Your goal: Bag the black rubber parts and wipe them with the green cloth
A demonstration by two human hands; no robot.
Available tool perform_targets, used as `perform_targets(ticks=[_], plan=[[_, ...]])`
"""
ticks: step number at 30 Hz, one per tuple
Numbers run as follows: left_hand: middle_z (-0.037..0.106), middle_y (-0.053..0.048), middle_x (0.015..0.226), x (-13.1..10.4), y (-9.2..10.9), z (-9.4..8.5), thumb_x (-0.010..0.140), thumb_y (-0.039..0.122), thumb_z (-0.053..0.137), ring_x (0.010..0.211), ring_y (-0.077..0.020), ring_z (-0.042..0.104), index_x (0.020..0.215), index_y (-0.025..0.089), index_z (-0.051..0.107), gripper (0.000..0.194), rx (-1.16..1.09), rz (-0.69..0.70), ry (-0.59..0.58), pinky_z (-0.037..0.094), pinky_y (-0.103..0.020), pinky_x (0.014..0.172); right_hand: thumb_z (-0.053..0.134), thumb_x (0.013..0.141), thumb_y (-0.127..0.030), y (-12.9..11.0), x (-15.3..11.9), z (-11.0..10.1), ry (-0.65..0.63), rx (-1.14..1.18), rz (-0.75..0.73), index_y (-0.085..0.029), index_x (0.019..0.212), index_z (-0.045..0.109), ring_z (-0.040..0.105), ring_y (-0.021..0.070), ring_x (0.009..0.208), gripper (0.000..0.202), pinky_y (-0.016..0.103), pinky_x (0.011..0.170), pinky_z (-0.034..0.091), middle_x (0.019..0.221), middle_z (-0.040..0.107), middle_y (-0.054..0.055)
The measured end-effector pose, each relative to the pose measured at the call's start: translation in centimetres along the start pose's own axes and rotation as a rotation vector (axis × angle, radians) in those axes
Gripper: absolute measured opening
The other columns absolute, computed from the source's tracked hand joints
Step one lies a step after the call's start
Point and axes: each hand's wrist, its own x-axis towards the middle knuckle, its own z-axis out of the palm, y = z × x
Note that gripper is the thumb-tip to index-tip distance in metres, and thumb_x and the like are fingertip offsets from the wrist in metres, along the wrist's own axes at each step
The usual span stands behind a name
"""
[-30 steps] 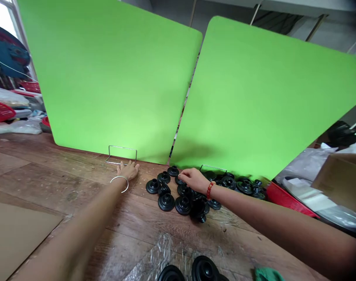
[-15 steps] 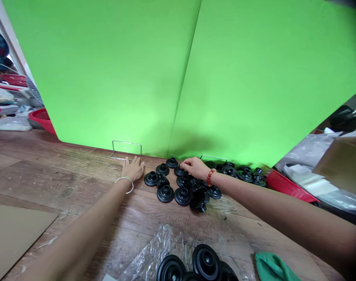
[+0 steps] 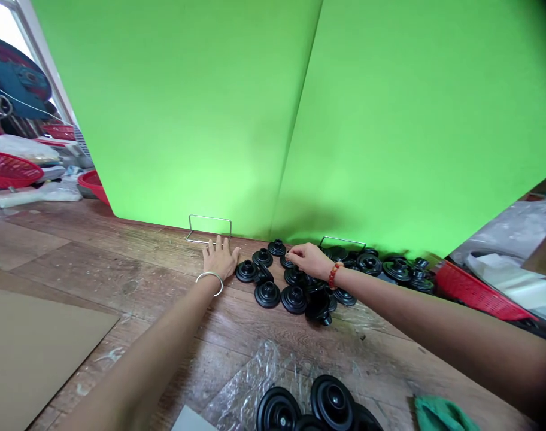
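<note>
My left hand [image 3: 220, 258] lies on the wooden floor with its fingers spread, beside a bent wire stand [image 3: 231, 227] and left of the black pieces. These black pieces are round and stepped, with a raised hub in the middle; one [image 3: 267, 294] lies in front of a small cluster. My right hand [image 3: 312, 261] is closed, thumb and fingertips pinched together just above the hub of another black stepped disc [image 3: 286, 261]. Anything small between those fingertips is too hidden to make out. Several more black discs lie partly under this hand and wrist.
A tall green folded board [image 3: 201, 120] stands behind. More black discs [image 3: 396, 268] and a red basket [image 3: 475, 290] are at right. Nearer me lie large black discs [image 3: 331, 400], clear plastic film [image 3: 250, 383] and a green cloth [image 3: 443, 414]. A cardboard sheet [image 3: 44, 347] lies left.
My view has swung a little left, so everything sits further right. The left hand's fingers are spread wider. My right hand stays pinched over the same disc.
</note>
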Motion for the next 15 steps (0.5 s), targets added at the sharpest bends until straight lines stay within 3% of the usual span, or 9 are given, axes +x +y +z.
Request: perform_targets(ticks=[5,8,11,15], plan=[[0.039,-0.020,0.149,-0.5,0.1,-0.2,0.094,0.049,0.034,0.144,-0.0340,0.020,0.137,0.008,0.046,0.060,-0.001,-0.007,0.049,0.015,-0.056,0.114,0.050,0.084,-0.033,0.2,-0.9,-1.0,0.007,0.040,0.011,-0.014,0.068,0.067,0.049,0.0116,0.053,0.030,0.022,0.051,0.035,0.055,0.054,-0.001],[0.034,-0.021,0.151,-0.7,0.1,-0.1,0.094,0.047,0.032,0.145,-0.0402,0.011,0.137,0.006,0.046,0.061,-0.016,0.004,0.085,0.010,-0.059,0.113,0.050,0.084,-0.035,0.3,-2.9,-2.3,-0.001,0.078,0.012,-0.013,0.073,0.069,0.051,0.0122,0.056,0.031,0.022,0.052,0.039,0.062,0.060,0.001],[0.035,-0.021,0.151,-0.5,0.1,0.0,0.094,0.047,0.034,0.143,-0.0407,0.016,0.139,0.008,0.044,0.061,-0.060,0.010,0.096,0.015,-0.058,0.113,0.050,0.085,-0.040,0.1,-6.7,-4.5,-0.022,0.136,0.014,-0.014,0.078,0.070,0.054,0.0136,0.061,0.033,0.022,0.054,0.044,0.070,0.063,0.003],[0.036,-0.018,0.151,0.1,-0.2,-0.5,0.094,0.046,0.040,0.141,-0.0323,0.028,0.140,0.011,0.041,0.057,-0.164,-0.054,0.131,0.025,-0.053,0.112,0.049,0.086,-0.047,-0.6,-14.6,-8.6,-0.022,0.183,0.034,-0.018,0.083,0.070,0.059,0.0176,0.072,0.037,0.026,0.063,0.049,0.079,0.065,0.006]])
